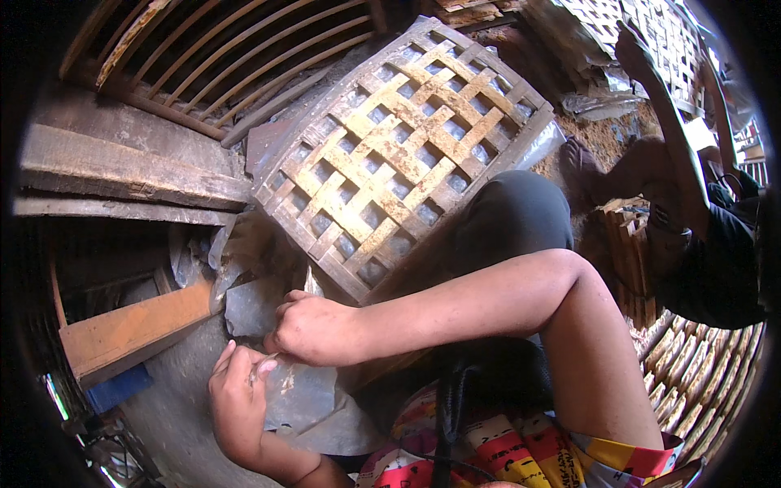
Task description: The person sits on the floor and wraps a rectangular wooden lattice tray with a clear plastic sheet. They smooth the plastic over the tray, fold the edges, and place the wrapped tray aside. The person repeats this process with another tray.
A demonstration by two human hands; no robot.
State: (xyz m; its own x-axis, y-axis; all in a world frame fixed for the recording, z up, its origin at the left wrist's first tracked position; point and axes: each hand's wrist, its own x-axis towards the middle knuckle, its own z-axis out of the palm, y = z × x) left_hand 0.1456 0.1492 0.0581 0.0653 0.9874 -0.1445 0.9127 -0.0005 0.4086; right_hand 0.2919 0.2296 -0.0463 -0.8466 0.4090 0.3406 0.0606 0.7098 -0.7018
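Note:
My left hand (239, 384) is at the lower left, its thumb and fingers pinching a small, thin, pale piece that I cannot identify. Right beside it, my right hand (317, 326) is curled, knuckles up, fingertips hidden; it seems to hold the other end of the same piece. Beneath both hands lie grey plastic sheets (302, 396). Beyond them, a woven lattice tray of flat bamboo or wood strips in a wooden frame (390, 146) lies tilted, with greyish plastic showing through its gaps.
Wooden beams (134, 171) and an orange-brown plank (140, 329) stand at left, below a slatted wooden rack (244, 67). My knee (518, 207) is against the tray's right side. Another person's arm (665, 116) reaches at right towards another lattice tray (659, 36). Rows of pale pieces (701, 366) lie lower right.

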